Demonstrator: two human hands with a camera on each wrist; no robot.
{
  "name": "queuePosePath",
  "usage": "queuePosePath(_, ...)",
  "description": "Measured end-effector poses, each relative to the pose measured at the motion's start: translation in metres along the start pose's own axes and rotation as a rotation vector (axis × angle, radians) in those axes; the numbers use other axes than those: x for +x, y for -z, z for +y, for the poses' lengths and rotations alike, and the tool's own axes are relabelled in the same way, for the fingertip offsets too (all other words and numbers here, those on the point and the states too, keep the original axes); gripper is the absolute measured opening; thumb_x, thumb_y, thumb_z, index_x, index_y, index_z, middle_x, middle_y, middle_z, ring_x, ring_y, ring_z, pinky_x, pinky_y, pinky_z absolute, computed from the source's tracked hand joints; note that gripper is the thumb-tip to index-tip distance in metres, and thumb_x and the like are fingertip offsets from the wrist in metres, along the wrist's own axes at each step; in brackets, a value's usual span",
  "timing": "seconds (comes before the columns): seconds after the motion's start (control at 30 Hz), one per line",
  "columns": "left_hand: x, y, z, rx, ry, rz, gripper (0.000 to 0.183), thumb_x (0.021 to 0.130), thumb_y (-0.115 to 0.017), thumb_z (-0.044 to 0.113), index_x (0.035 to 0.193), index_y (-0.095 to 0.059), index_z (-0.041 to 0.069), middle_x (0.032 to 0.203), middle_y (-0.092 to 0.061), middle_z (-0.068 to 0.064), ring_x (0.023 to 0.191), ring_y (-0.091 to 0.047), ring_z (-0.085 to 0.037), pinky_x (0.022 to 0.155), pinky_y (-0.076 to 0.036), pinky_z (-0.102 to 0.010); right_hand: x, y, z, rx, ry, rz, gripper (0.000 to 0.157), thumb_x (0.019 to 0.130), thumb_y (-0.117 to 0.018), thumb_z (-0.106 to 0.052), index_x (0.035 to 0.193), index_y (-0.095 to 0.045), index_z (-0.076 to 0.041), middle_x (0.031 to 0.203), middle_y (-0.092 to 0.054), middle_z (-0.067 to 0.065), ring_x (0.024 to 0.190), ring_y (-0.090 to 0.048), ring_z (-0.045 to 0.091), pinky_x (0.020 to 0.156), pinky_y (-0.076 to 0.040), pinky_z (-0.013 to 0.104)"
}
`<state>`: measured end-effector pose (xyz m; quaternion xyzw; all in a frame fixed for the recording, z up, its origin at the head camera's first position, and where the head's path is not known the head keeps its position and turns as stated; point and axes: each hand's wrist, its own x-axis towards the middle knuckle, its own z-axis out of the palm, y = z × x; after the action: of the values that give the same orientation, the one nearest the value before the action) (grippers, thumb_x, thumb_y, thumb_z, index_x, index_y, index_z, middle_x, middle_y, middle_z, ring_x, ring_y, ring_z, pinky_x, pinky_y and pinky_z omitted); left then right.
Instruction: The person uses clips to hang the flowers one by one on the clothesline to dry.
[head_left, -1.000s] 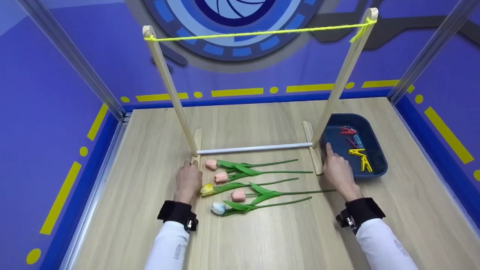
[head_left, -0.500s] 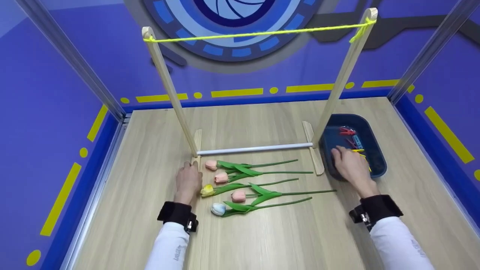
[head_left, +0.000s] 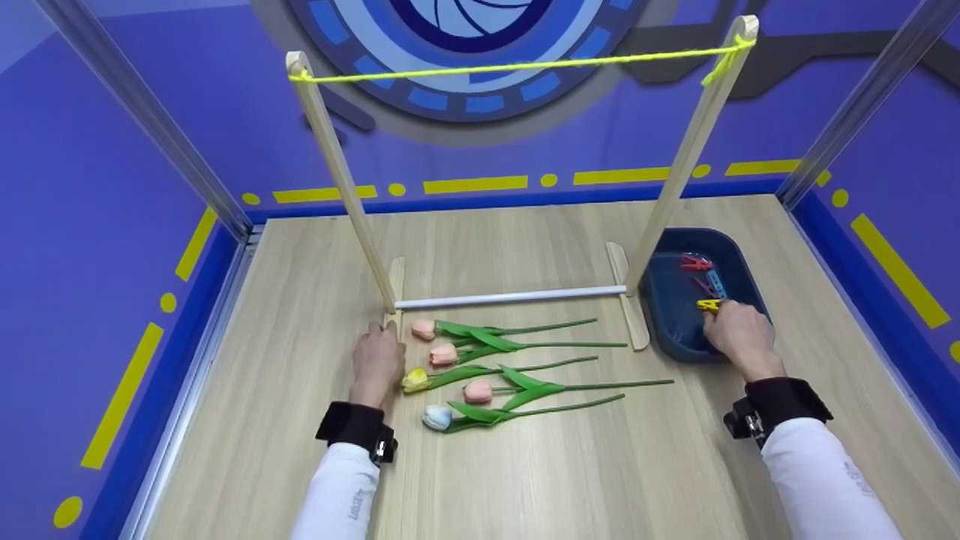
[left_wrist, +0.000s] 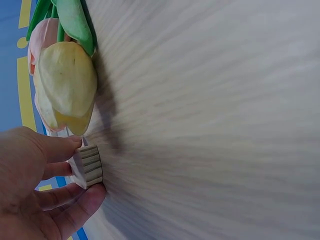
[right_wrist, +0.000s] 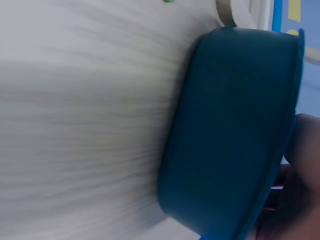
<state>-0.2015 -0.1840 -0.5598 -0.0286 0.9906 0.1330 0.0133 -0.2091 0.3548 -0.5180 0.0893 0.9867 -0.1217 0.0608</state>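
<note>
- With our left hand (head_left: 379,356) we are pinching the near end of the left wooden foot (left_wrist: 91,162), fingers bearing on opposite sides; light pressure is seeming enough, as hard pulling could be skewing the wooden frame (head_left: 337,172).
- Our right hand (head_left: 742,334) is hanging over the near right part of the dark blue tray (head_left: 670,300), a yellow clip (head_left: 708,305) lying at its fingertips; we cannot tell whether they are clamped on it.
- Red (head_left: 696,262), blue (head_left: 716,283) and purple clips (head_left: 703,286) are lying farther back, so we are wanting just one clip, taken by its handle ends.
- The right post (head_left: 690,161) is standing just beside the tray; raising straight up is looking safest.
- Five tulips (head_left: 529,386) are lying between our hands on the tabletop (head_left: 525,480); our sleeves are needing to clear them.
</note>
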Motion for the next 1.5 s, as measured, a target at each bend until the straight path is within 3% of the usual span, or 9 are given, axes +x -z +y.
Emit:
queuePosePath(0.2, 0.000, 0.001, 0.001, -0.007, 0.011, -0.018, 0.044, 0.096, -0.065, 0.021, 0.132, -0.056, -0.002, 0.120, -0.058, -0.027, 0.095, -0.064, -0.040, 0.081, -0.054, -0.048, 0.004, -0.004, 0.005, 0.000, -0.089, -0.128, 0.043, 0.098, -0.051, -0.025, 0.102, -0.062, 0.016, 0.087, -0.059, 0.025, 0.072, -0.057, 0.035, 0.061, -0.045, 0.041)
queuePosePath(0.33, 0.000, 0.001, 0.002, -0.015, 0.013, -0.014, 0.041, 0.096, -0.064, 0.019, 0.131, -0.057, -0.002, 0.118, -0.059, -0.026, 0.095, -0.064, -0.041, 0.080, -0.054, -0.049, 0.006, -0.006, 0.004, 0.009, -0.092, -0.157, 0.042, 0.097, -0.054, -0.026, 0.103, -0.060, 0.015, 0.084, -0.057, 0.022, 0.073, -0.057, 0.035, 0.059, -0.043, 0.037)
queuePosePath(0.67, 0.000, 0.001, 0.001, -0.013, 0.028, -0.011, 0.041, 0.095, -0.065, 0.019, 0.130, -0.058, -0.002, 0.117, -0.058, -0.025, 0.094, -0.064, -0.041, 0.079, -0.054, -0.049, 0.012, -0.013, -0.006, 0.036, 0.011, -0.104, 0.033, 0.093, -0.062, -0.022, 0.099, -0.062, 0.011, 0.088, -0.063, 0.028, 0.074, -0.059, 0.036, 0.061, -0.045, 0.043)
queuePosePath(0.83, -0.001, 0.002, 0.002, -0.011, 0.038, -0.018, 0.042, 0.096, -0.065, 0.019, 0.131, -0.057, -0.001, 0.118, -0.059, -0.025, 0.095, -0.064, -0.041, 0.079, -0.054, -0.049, 0.014, -0.016, -0.009, 0.037, 0.083, -0.105, 0.030, 0.093, -0.064, -0.020, 0.098, -0.062, 0.009, 0.081, -0.059, 0.019, 0.071, -0.056, 0.032, 0.061, -0.044, 0.042)
queuePosePath(1.07, 0.000, 0.003, 0.004, 0.003, 0.046, -0.042, 0.045, 0.097, -0.063, 0.020, 0.136, -0.055, -0.001, 0.119, -0.059, -0.025, 0.097, -0.064, -0.040, 0.081, -0.054, -0.048, 0.012, -0.013, -0.006, 0.055, 0.071, -0.099, 0.051, 0.094, -0.063, -0.026, 0.127, -0.056, 0.012, 0.116, -0.062, 0.037, 0.092, -0.063, 0.044, 0.081, -0.051, 0.057)
queuePosePath(1.27, 0.000, 0.001, 0.002, -0.010, 0.028, 0.004, 0.042, 0.095, -0.065, 0.018, 0.131, -0.058, -0.001, 0.115, -0.059, -0.025, 0.094, -0.064, -0.041, 0.080, -0.054, -0.049, 0.009, -0.011, -0.003, 0.053, -0.022, -0.099, 0.052, 0.091, -0.067, -0.039, 0.101, -0.061, 0.012, 0.085, -0.061, 0.023, 0.073, -0.057, 0.033, 0.063, -0.045, 0.041)
queuePosePath(1.5, -0.001, -0.002, 0.000, 0.002, 0.000, 0.043, 0.038, 0.093, -0.067, 0.017, 0.125, -0.061, -0.002, 0.111, -0.060, -0.025, 0.089, -0.064, -0.041, 0.076, -0.054, -0.049, 0.008, -0.011, -0.004, 0.035, -0.092, -0.143, 0.058, 0.087, -0.072, -0.045, 0.099, -0.060, 0.011, 0.080, -0.054, 0.016, 0.072, -0.054, 0.030, 0.060, -0.041, 0.036)
